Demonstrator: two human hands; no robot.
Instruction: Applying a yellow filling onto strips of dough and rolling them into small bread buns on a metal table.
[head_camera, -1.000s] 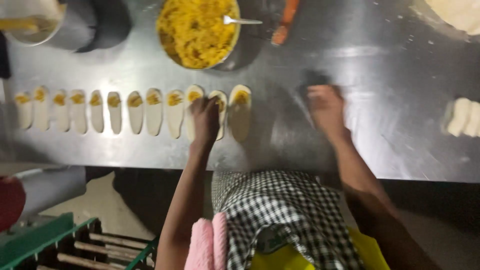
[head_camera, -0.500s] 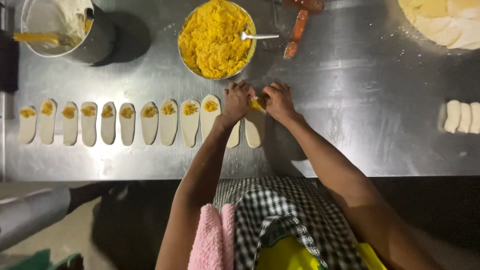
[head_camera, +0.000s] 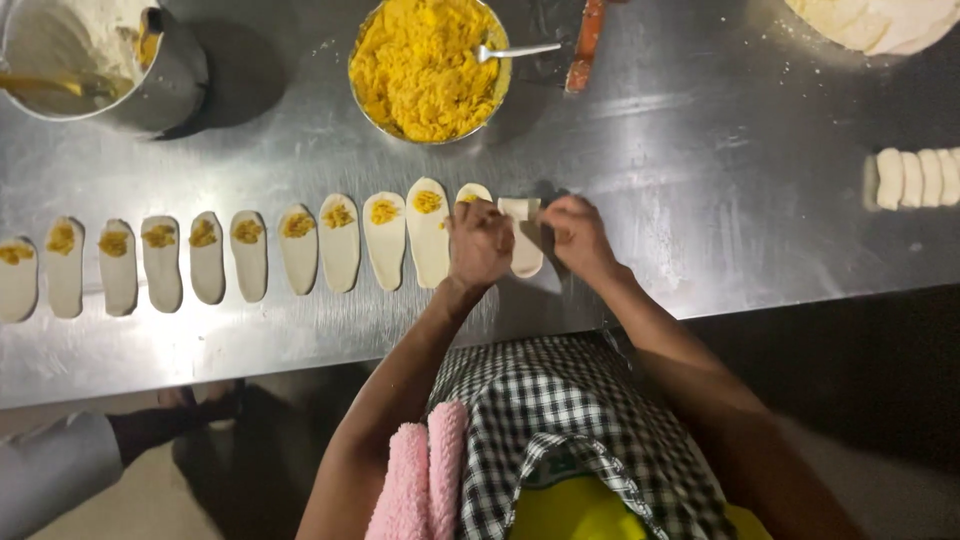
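Note:
A row of several oval dough strips lies along the steel table, each with a dab of yellow filling at its far end. At the right end of the row, my left hand and my right hand pinch the top of the last dough strip, whose far end is folded over. My left hand also covers part of the neighbouring strip. A steel bowl of yellow filling with a spoon stands just beyond.
A steel pot with pale paste stands at the far left. A stack of flat dough sheets lies far right, with small dough pieces below it. A reddish tool lies beside the bowl. Pink cloth hangs at my waist.
My right hand came in from the right side of the table to meet my left hand at the last strip. The strip's far end is now folded over.

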